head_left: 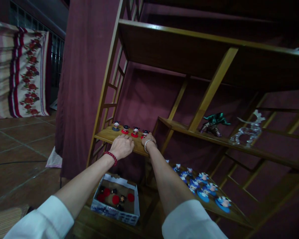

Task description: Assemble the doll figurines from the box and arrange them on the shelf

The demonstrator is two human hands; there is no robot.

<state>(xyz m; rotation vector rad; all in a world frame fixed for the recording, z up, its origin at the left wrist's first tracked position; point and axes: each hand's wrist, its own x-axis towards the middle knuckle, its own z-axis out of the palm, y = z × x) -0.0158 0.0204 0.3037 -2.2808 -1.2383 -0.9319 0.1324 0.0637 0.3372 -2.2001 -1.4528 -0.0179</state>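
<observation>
Our right hand is at the rightmost figurine, on the small shelf | our left hand is at this shelf's front edge | fingers: whether gripping, we cannot tell

Dimly lit, hung with a maroon curtain beside a wooden shelving unit. Paved at left with brown floor tiles.

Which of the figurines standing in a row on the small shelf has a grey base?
The leftmost figurine, farthest from the right hand: its base is dark grey, while the other three figurines show red.
</observation>
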